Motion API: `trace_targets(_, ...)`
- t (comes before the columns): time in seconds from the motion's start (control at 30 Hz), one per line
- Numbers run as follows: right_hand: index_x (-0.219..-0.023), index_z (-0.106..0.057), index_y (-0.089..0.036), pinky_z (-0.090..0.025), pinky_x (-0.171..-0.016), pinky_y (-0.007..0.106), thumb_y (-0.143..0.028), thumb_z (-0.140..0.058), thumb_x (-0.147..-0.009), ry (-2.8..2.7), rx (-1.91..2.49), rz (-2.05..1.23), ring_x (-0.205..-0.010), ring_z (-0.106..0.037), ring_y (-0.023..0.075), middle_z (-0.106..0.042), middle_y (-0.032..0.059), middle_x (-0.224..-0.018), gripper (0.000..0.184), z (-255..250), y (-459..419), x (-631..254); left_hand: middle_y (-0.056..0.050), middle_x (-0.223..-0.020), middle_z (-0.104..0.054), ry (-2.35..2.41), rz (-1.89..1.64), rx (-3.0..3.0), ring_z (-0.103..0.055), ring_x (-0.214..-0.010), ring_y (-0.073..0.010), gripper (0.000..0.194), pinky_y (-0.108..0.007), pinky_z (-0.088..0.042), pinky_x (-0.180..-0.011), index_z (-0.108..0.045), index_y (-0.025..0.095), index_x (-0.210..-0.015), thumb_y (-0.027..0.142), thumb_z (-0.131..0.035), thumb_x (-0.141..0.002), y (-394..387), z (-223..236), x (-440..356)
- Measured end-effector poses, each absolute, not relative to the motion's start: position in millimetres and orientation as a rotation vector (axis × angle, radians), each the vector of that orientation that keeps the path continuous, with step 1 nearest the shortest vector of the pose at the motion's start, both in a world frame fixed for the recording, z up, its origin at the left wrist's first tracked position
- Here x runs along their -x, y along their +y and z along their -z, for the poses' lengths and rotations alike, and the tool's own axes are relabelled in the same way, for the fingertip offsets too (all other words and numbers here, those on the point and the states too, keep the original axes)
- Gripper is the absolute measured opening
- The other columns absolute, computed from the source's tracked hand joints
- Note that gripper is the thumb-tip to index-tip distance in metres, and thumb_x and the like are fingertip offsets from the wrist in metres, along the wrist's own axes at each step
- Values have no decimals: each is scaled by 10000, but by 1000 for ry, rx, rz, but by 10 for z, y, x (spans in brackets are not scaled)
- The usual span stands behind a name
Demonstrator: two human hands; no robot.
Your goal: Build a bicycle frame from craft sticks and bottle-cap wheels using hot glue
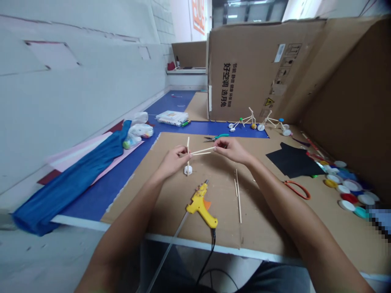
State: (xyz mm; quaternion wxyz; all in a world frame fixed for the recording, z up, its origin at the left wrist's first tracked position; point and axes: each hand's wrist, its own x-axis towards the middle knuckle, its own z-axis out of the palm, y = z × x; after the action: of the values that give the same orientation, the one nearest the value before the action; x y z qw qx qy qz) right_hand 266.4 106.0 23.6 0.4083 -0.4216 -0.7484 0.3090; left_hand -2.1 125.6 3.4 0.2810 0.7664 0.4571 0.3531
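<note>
One stick frame (203, 151), one white cap (188, 170) at its lower end, held above the cardboard (171, 211); one yellow glue gun (198, 199) nearer, two wheeled stick models (241, 120) farther back. Left hand (173, 162) nearly closed, pinching the frame by its upright; right hand (231, 149) likewise, nipping one slanting stick's end.

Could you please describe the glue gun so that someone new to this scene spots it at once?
In front of the big upright cardboard box, find the flat brown cardboard sheet. Near its front edge, left of the thin wooden sticks, lies the glue gun. Its bright yellow body, orange trigger and black cord set it apart from those pale sticks.
</note>
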Motion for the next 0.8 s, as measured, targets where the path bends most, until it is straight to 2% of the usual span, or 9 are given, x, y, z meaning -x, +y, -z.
trace_targets(0.2,-785,-639,-166,-359,-590,270,-368,-664,-825,-1908,1066,-810,-625,-463,127,-559,-12,-678,207,-235,1063,-2678,-35,-887,-684,1203,-910,-2016,-612,-834,-202,323,-307,-465,-757,-710,194,-911,493,-628,-819,1263,-9,14)
trace_targets(0.63,-777,-634,-165,-352,-573,262,-379,-668,-829,-1947,1078,-812,-610,-446,123,-549,-14,-675,223,-206,1068,-2683,-60,-973,-694,1157,-899,-2026,-632,-873,-216,302,-330,-488,-819,-704,189,-905,465,-626,-809,1258,-25,1)
trace_targets(0.8,-786,-642,-160,-355,-581,259,-369,-674,-832,-1940,1089,-818,-621,-454,123,-556,-13,-684,216,-195,1062,-2673,-62,-970,-701,1157,-895,-2004,-634,-865,-218,311,-332,-498,-796,-707,185,-915,467,-635,-802,1275,2,2)
